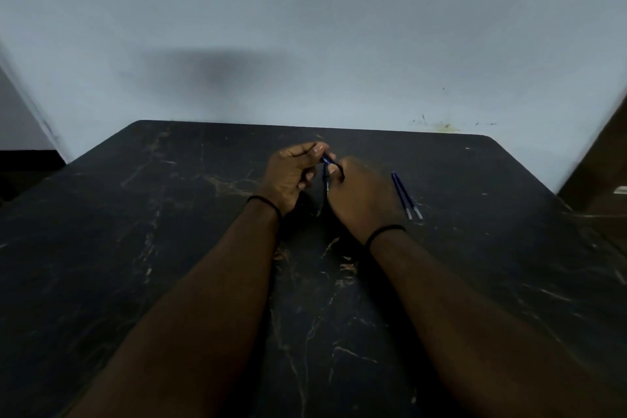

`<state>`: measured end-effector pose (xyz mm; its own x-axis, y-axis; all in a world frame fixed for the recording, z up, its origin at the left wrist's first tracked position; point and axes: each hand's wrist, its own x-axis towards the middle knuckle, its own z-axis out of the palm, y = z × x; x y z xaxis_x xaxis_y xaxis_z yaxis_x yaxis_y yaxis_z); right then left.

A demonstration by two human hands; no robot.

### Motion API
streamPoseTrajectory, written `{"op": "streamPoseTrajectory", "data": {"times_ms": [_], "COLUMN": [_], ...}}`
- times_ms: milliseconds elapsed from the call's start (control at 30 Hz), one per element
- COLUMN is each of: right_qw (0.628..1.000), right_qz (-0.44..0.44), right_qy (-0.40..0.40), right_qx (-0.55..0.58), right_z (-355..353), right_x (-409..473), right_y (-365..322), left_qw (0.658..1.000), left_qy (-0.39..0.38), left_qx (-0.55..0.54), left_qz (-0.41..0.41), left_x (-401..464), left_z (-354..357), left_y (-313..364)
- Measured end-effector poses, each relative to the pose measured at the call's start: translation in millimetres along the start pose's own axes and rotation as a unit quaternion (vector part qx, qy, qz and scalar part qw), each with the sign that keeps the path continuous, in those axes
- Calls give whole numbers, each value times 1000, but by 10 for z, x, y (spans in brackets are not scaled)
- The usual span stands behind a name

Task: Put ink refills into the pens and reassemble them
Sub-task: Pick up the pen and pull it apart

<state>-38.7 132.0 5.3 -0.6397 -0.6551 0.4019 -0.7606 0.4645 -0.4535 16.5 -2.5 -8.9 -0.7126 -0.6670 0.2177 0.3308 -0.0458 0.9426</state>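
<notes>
Left hand (288,176) and right hand (359,193) are both pinching the blue pen (326,164) in a narrow grip above the bench (135,248); dim light is risking misalignment, and the spare refills (405,195) lying just right could roll.

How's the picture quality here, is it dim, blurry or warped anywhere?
Head view: dim overall, forearms nearly black against the dark marble table; a soft shadow on the pale wall; wide-angle bending at the frame edges; the blue pen between both hands is slightly blurred; the two blue refills read clearly.
</notes>
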Motion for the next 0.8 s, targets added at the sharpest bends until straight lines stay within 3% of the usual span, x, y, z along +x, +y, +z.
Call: {"op": "streamPoseTrajectory", "data": {"times_ms": [400, 500, 667, 800], "right_qw": [998, 998, 998, 997], "right_qz": [50, 53, 55, 59], "right_qy": [-3, 9, 23, 30], "right_qx": [26, 27, 17, 25], "right_z": [-2, -1, -4, 1], "right_x": [-73, -131, -203, -199], "right_y": [-28, -2, 49, 70], "left_qw": [1000, 998, 965, 919], "left_qy": [21, 60, 200, 223], "left_qx": [-21, -13, 163, 322], "left_qz": [3, 3, 49, 49], "left_x": [-14, -13, 77, 107], "left_z": [-16, -69, -182, -277], "left_y": [-11, 47, 81, 46]}}
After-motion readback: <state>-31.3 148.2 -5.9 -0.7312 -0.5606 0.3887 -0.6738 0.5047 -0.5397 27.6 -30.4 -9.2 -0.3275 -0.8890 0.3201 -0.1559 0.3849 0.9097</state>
